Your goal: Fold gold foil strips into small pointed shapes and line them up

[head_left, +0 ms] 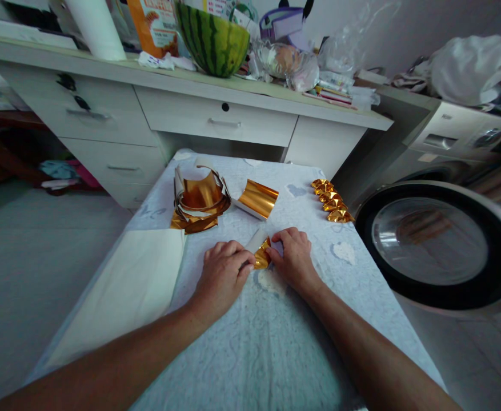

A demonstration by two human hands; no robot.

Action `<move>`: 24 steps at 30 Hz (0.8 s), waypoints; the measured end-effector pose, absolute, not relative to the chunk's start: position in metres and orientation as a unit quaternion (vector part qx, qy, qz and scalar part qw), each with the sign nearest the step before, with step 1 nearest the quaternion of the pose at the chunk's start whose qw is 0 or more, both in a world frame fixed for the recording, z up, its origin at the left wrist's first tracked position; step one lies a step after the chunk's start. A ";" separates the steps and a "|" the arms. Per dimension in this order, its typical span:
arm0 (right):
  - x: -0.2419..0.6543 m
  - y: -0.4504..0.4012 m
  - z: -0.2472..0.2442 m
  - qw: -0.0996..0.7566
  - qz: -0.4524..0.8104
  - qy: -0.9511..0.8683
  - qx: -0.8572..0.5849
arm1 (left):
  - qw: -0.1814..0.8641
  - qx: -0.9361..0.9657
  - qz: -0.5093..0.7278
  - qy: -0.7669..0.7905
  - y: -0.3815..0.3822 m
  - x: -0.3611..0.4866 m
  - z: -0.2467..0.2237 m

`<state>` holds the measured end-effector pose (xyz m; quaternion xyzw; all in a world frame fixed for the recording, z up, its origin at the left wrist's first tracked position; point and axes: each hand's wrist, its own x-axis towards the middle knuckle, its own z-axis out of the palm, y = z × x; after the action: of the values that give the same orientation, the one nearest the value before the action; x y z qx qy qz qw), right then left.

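Between my two hands, low on the cloth-covered table [284,337], is a small sheet of gold foil paper [262,256], partly folded, its pale back side showing. My left hand [224,271] pinches its left edge, fingers curled. On the opposite edge, my right hand [295,257] is closed with thumb and fingertips on the foil. Just beyond lies a curved gold foil sheet [259,198]. A pile of curled gold foil sheets [201,197] stands to the left of it. Several folded gold foil ingots [331,201] sit in a row at the right edge.
White paper [121,285] covers the table's left side. Behind the table is a white drawer desk [220,117] bearing a cut watermelon [213,40], a paper roll [98,28] and plastic bags. A washing machine's open round door [434,245] stands close on the right.
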<state>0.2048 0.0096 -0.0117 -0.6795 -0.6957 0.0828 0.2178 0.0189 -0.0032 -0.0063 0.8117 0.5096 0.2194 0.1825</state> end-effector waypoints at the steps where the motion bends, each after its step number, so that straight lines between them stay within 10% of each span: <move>1: 0.204 0.010 -0.013 0.214 0.078 -0.697 -0.680 | 0.178 0.810 0.220 0.513 -0.003 0.019 -0.007; 24: 0.204 0.007 -0.008 0.431 0.420 -0.620 -0.503 | 0.182 0.780 0.279 0.530 -0.003 0.017 -0.010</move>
<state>0.2036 0.0066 -0.0084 -0.5030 -0.6201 0.4203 0.4310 0.0174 -0.0028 -0.0103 0.7799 0.5295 0.2794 0.1824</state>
